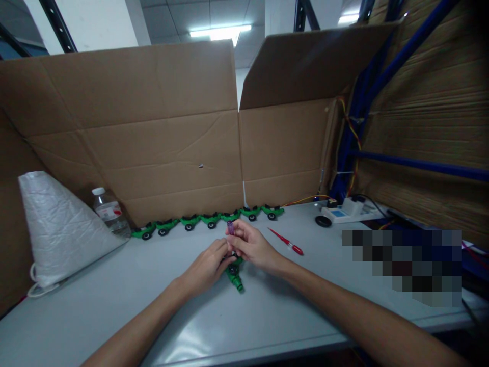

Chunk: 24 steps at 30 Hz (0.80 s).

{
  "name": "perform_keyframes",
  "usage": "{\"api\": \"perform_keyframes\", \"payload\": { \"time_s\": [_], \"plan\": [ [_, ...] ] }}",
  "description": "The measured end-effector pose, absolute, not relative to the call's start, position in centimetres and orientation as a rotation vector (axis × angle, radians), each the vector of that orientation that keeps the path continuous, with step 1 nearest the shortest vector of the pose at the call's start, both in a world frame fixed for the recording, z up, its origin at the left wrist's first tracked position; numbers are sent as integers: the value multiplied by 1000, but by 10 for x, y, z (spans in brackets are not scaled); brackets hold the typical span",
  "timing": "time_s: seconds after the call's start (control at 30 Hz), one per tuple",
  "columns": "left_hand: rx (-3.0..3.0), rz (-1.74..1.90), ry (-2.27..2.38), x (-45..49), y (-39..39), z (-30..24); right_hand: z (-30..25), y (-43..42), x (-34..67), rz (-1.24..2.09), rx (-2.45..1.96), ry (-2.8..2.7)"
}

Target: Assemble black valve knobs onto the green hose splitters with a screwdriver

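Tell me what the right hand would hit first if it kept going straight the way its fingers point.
Probably the left hand, already touching the right hand over the green toy car; depth is uncertain.

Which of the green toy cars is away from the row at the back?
The green toy car under the hands, mid-table; the left hand rests on it. The other cars stand in a row along the cardboard wall.

A row of toy cars runs along the back of the surface, at the foot of the cardboard wall. Left of the row stands a water bottle, with a woven sack further left. Before the row, mid-surface, lies another toy car, between the left hand and right hand. A screwdriver lies right of the hands, a power strip behind it.
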State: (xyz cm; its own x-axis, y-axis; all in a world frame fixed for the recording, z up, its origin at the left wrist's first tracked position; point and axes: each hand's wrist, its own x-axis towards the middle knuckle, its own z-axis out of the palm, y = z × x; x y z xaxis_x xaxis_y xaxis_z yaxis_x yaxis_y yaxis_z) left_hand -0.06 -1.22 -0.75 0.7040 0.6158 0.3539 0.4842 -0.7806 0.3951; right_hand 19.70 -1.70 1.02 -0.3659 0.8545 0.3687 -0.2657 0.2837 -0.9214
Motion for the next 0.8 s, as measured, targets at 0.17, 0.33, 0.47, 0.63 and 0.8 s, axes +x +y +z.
{"api": "perform_keyframes", "payload": {
  "time_s": [0.17, 0.33, 0.47, 0.63, 0.8],
  "plan": [
    [2690, 660, 881, 0, -13, -3, 5, -13, 199, 1254, -605, -1532],
    [2689, 603, 824, -3, -11, 4, 1, -13, 203, 1173, -698, -1605],
    [2657, 594, 833, -4, -12, 3, 2, -14, 205, 1170, -680, -1633],
    [2643, 612, 824, -5, -12, -3, 3, -12, 205, 1157, -645, -1607],
    [2679, 602, 865, -5, -11, -3, 4, -10, 207, 1159, -621, -1542]
  ]
}}
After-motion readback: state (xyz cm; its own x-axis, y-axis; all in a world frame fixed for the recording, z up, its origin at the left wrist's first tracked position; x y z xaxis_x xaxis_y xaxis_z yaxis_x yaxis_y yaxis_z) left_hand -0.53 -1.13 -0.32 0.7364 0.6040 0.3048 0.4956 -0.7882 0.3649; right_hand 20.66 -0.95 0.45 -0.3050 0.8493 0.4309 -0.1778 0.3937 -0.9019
